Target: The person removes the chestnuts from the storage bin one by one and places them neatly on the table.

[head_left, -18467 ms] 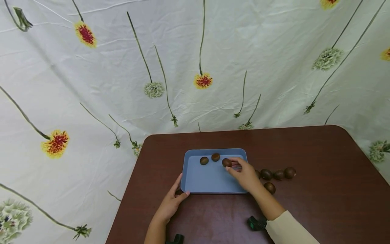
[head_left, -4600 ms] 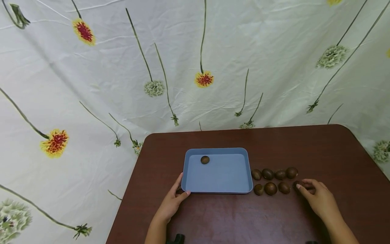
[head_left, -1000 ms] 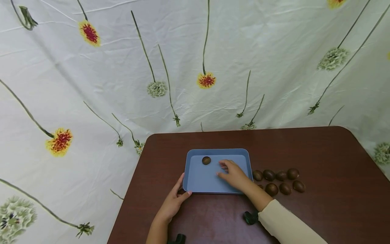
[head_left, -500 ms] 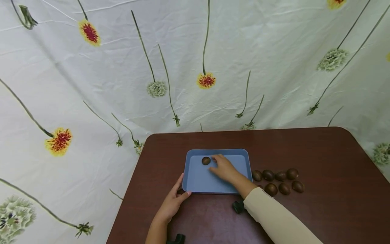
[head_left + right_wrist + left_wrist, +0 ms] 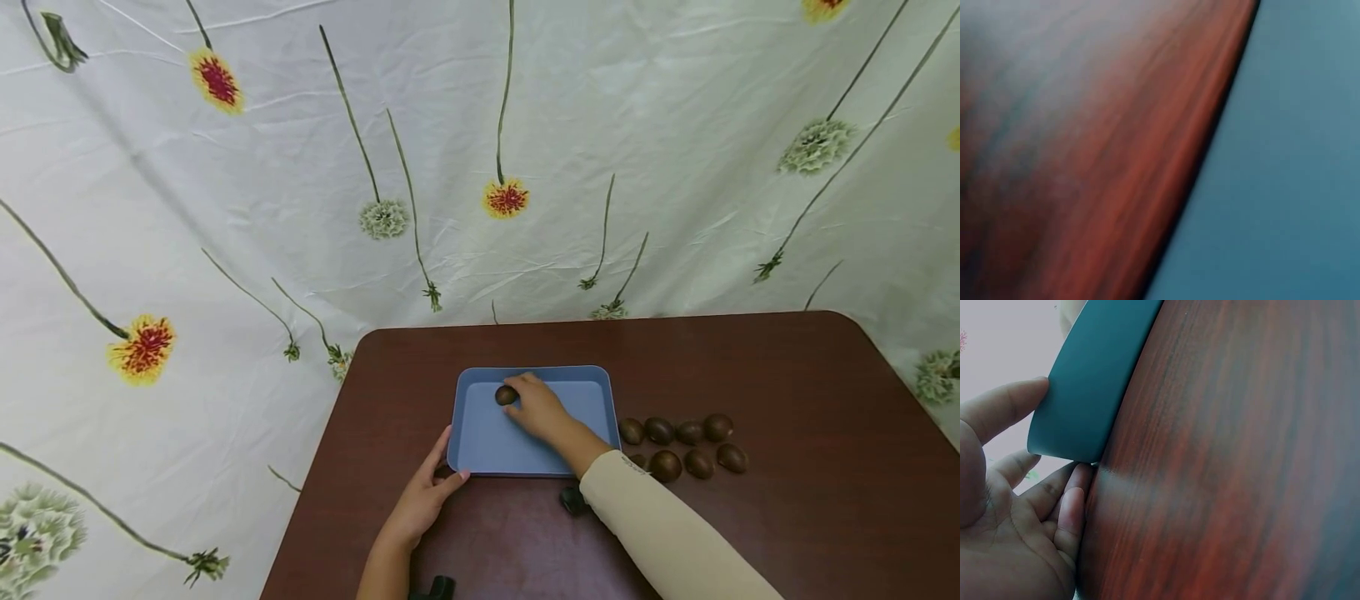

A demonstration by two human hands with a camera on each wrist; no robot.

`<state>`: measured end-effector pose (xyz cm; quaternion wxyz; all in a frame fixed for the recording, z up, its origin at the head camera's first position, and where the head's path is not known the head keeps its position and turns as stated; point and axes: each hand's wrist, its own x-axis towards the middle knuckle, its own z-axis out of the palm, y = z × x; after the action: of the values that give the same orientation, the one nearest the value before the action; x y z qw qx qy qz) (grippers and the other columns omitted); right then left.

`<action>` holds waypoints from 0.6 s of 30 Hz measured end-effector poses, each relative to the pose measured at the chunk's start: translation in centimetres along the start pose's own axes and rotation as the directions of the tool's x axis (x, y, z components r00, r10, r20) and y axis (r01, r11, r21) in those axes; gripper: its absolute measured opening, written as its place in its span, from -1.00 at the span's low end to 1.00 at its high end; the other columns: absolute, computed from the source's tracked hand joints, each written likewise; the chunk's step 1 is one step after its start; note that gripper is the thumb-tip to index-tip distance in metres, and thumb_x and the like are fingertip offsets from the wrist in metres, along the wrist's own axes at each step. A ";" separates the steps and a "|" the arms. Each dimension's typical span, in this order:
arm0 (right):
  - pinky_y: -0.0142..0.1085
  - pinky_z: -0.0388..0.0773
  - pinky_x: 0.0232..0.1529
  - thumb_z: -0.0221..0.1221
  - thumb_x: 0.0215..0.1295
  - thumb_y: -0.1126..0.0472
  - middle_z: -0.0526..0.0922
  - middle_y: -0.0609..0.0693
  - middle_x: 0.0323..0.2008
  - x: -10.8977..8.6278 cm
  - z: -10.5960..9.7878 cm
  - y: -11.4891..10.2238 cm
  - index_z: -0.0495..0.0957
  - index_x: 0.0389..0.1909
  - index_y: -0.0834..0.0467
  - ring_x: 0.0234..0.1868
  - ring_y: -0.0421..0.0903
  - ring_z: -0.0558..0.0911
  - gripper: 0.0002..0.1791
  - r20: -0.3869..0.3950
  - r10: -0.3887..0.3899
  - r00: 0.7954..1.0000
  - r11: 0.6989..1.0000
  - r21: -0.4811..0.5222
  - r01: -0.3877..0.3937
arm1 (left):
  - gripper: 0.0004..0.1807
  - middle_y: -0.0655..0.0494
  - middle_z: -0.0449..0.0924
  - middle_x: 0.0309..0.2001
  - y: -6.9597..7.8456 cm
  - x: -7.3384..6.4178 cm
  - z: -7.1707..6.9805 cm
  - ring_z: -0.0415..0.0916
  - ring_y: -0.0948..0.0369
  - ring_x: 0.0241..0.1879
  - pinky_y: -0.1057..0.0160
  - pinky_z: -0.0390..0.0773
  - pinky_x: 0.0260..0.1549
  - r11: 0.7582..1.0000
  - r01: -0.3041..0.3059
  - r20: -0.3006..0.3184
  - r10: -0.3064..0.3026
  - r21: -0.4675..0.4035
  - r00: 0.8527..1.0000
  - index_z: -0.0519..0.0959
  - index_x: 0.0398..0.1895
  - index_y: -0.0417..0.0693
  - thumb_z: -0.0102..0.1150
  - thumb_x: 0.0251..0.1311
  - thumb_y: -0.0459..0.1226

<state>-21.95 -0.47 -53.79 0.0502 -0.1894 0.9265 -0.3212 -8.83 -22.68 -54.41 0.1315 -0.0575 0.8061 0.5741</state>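
Observation:
One dark brown, egg-shaped passion fruit (image 5: 505, 395) lies near the back left of the blue tray (image 5: 487, 450). My right hand (image 5: 542, 410) reaches over the tray and pinches that fruit, thumb on the near side and fingers on the far side. At the tray's near left corner, my left hand (image 5: 422, 498) grips the rim. The left wrist view shows thumb and fingers (image 5: 1013, 406) on either side of the tray corner (image 5: 1079, 400). Only tray and blurred tabletop appear in the right wrist view; the right hand is out of it.
Right of the tray, several more passion fruits (image 5: 689, 432) sit in two rows on the dark red-brown table (image 5: 810, 375); the forearm sleeve (image 5: 667, 525) passes close in front of them. A white flowered cloth (image 5: 435, 150) hangs behind the table.
My right hand has moved left across the tray, from beside the fruit to around it. Left hand and tray stay put. Earlier, other fruits went from the tray to the rows at right.

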 end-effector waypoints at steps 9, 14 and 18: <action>0.02 0.49 0.24 0.35 0.32 0.17 0.56 0.15 0.17 -0.3 -0.1 -0.1 0.59 0.21 0.15 0.22 0.13 0.57 -0.55 0.003 -0.002 1.000 1.000 -0.010 0.002 | -0.11 -0.09 0.07 0.60 0.1 0.0 0.1 0.39 0.10 0.05 0.17 0.41 -0.06 1.000 -0.006 0.001 0.006 -0.004 1.000 0.02 0.60 0.53 0.30 0.32 -0.05; 0.00 0.48 0.25 0.36 0.31 0.18 0.56 0.15 0.18 -0.4 -0.1 -0.2 0.59 0.21 0.15 0.23 0.13 0.56 -0.54 0.005 -0.002 1.000 1.000 -0.005 0.002 | -0.11 -0.07 0.06 0.61 0.0 0.1 0.1 0.39 0.10 0.05 0.17 0.41 -0.07 1.000 -0.006 0.001 0.006 -0.008 1.000 0.02 0.61 0.50 0.29 0.33 -0.06; 0.01 0.48 0.25 0.35 0.31 0.19 0.56 0.16 0.17 -0.5 -0.2 -0.3 0.59 0.20 0.16 0.23 0.14 0.56 -0.55 0.005 -0.005 1.000 1.000 -0.001 0.005 | -0.11 -0.08 0.06 0.61 0.0 0.0 0.1 0.41 0.10 0.03 0.16 0.42 -0.07 1.000 -0.006 0.002 0.006 -0.008 1.000 0.01 0.61 0.50 0.29 0.33 -0.06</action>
<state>-21.45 -0.40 -53.47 0.0517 -0.1924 0.9261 -0.3205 -8.86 -22.62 -54.49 0.1304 -0.0551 0.8038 0.5778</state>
